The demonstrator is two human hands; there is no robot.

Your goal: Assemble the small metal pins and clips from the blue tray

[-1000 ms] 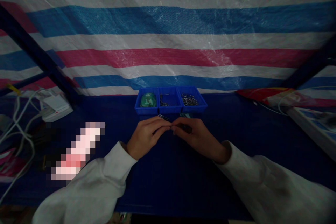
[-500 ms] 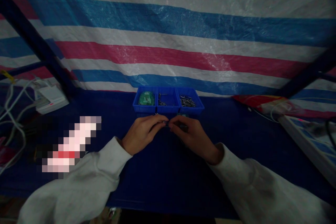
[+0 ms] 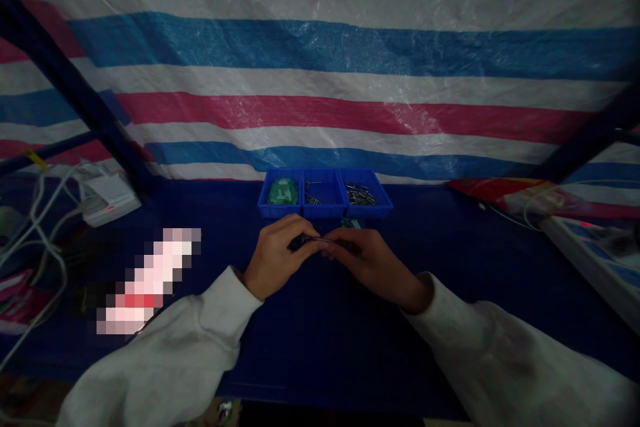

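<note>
I make out whitish marks on the green packet point(image 3: 284, 191) in the leftmost far blue tray point(image 3: 280, 212), too small to read. Nearer, the left hand point(image 3: 274, 259) arches palm-down, its fingers pinching a slim dark piece point(image 3: 316, 239) over the surface point(image 3: 320, 353). The right hand point(image 3: 377, 259) angles in to meet it; I can't tell whether its fingers grip too.

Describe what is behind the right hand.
A teal item peeks out just past the right hand, with the blue bins farther back. The hand covers the item's nearer part, so what it is cannot be told.
</note>
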